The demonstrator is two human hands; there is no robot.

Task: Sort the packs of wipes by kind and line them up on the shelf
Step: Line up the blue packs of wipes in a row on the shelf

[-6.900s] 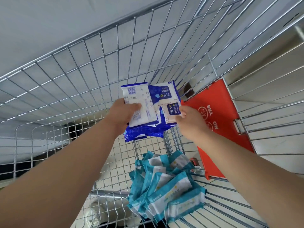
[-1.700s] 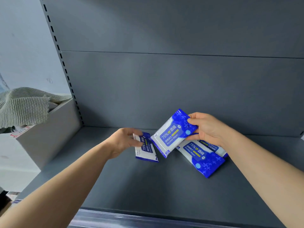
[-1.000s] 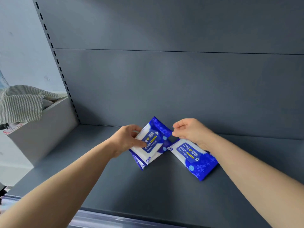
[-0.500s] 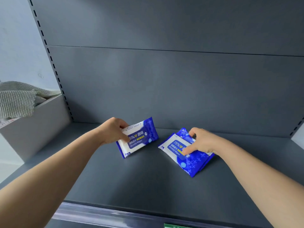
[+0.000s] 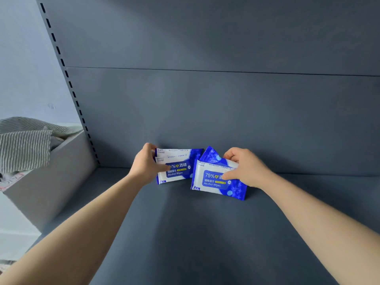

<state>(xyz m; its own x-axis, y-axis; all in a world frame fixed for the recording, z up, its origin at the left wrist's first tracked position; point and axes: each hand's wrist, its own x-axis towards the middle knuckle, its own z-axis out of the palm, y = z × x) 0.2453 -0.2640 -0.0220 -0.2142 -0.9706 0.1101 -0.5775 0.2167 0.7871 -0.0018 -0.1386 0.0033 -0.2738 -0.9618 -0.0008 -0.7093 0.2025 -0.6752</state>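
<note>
**Both hands on blue wipe packs, back of shelf**

Left hand (image 5: 145, 166): fingers curled, pinching the left end of upright blue-and-white plastic alcohol wipe packs (image 5: 178, 166), thumb on front. Right hand (image 5: 244, 167): fingers closed on a second blue-and-white pack set (image 5: 213, 179), tilted. Both sets stand on the dark grey metal shelf (image 5: 195, 233), edges touching.

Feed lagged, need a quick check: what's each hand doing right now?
Left hand: closed on the left wipes packs, upright on the shelf.
Right hand: closed on the right wipes packs.
</note>
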